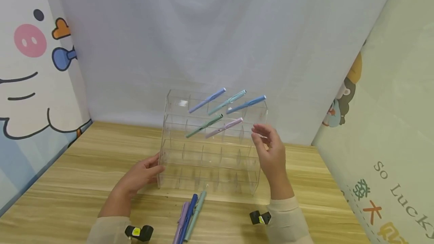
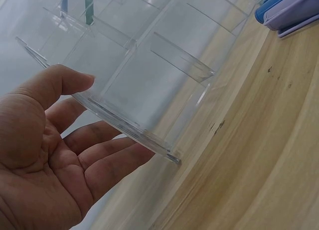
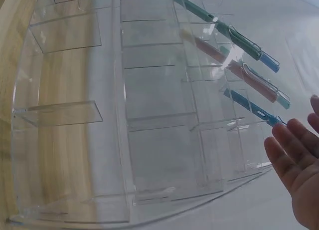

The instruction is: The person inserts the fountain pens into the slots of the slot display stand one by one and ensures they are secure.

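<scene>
A clear acrylic tiered pen rack (image 1: 211, 157) stands on the table. My left hand (image 1: 140, 174) holds its lower left side panel, thumb in front and fingers behind. By the upper right edge is my right hand (image 1: 270, 150), its fingers loosely bent with nothing between them. Three pens lean in the top tier: lavender (image 1: 207, 100), pale teal (image 1: 227, 102) and blue (image 1: 246, 104). One tier down rest a dark green pen (image 1: 204, 126) and a pink pen (image 1: 224, 127). The right wrist view shows the green pen (image 3: 219, 28) near the right fingers (image 3: 294, 145).
On the wooden table (image 1: 305, 199) before the rack lie a purple pen (image 1: 181, 219), a dark blue pen (image 1: 188, 217) and a pale green pen (image 1: 195, 215), side by side. A white cloth (image 1: 230, 40) hangs behind. Printed panels (image 1: 383, 86) flank the table.
</scene>
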`<state>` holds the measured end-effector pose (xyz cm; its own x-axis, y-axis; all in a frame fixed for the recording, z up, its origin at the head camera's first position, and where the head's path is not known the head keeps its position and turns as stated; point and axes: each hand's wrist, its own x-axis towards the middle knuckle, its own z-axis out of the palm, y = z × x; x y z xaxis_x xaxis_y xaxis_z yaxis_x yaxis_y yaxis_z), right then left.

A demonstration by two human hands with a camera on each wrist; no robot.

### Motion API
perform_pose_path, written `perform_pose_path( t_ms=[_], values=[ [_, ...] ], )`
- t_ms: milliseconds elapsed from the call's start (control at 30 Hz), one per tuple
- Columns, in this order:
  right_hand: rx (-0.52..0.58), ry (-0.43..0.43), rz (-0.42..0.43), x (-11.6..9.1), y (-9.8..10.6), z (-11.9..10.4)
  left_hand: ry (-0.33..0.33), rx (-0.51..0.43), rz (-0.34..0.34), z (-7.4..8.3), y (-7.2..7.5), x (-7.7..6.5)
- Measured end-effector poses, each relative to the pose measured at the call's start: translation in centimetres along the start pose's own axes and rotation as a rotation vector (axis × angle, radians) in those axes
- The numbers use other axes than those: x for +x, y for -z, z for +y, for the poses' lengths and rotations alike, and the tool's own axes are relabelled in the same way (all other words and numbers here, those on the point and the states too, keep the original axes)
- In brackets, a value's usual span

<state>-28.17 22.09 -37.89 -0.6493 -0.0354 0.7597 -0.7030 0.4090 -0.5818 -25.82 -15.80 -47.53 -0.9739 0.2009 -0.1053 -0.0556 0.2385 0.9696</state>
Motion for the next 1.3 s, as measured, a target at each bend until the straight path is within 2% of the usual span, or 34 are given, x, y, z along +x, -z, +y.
perform_pose_path(
  t_ms=[133,300,400,567,733,933,1133,1200,1300],
  values=[
    [-0.069,0.039,-0.148,-0.8,1.0,-0.2,0.008,0.002,0.001,0.1,-0.1,0.0],
    [-0.186,0.091,-0.334,-1.8,1.1,-0.8,0.012,0.017,0.003,0.1,-0.2,0.0],
    [-0.255,0.106,-0.44,-2.2,0.6,-1.6,0.014,0.016,0.008,0.0,0.0,-0.1],
    [-0.27,0.084,-0.66,-3.0,-0.8,-3.1,0.009,0.021,0.01,0.0,0.1,-0.2],
    [-0.321,0.105,-0.863,-4.1,-2.7,-3.4,0.006,0.011,0.007,0.1,0.0,-0.2],
    [-0.408,0.176,-0.982,-5.3,-4.7,-3.1,-0.001,0.016,0.008,-0.1,-0.1,0.0],
    [-0.39,0.258,-0.981,-5.9,-5.8,-3.6,0.0,0.005,0.005,-0.1,-0.1,0.0],
    [-0.381,0.255,-1.002,-6.2,-6.1,-3.7,-0.001,0.003,0.006,-0.1,0.0,0.0],
    [-0.426,0.223,-1.064,-6.7,-6.7,-3.7,0.002,0.005,0.008,0.0,-0.1,-0.1]
  ],
)
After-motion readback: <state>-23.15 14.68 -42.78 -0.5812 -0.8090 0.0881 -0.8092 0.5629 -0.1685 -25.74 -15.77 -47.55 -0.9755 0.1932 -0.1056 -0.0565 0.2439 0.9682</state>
